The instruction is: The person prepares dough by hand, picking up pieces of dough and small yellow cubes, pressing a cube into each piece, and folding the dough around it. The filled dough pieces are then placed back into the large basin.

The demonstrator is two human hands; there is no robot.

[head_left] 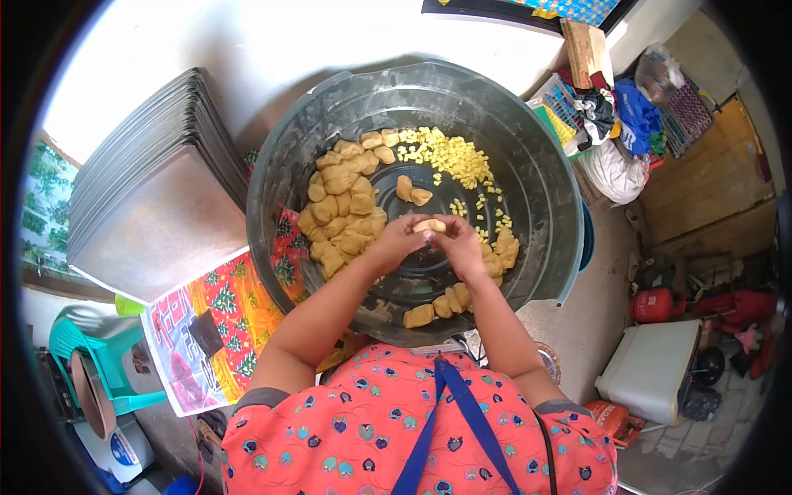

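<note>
Over the middle of a large dark round tub (536, 157), my left hand (401, 242) and my right hand (459, 242) pinch a small dough piece (430, 225) between them. Tan dough pieces (338, 198) are heaped along the tub's left side. Two loose dough pieces (412, 191) lie just beyond my hands. Small yellow cubes (450, 157) are scattered at the back right of the tub floor. More dough lumps (500, 252) sit to the right of my right hand, and a row of dough pieces (437, 307) lies near the tub's front edge.
A tall stack of metal trays (157, 190) leans at the left, above a colourful printed sheet (223, 322). A teal chair (99, 363) stands at the lower left. Bags and cloths (631, 115) are piled at the upper right. A whitish box (650, 371) stands at the lower right.
</note>
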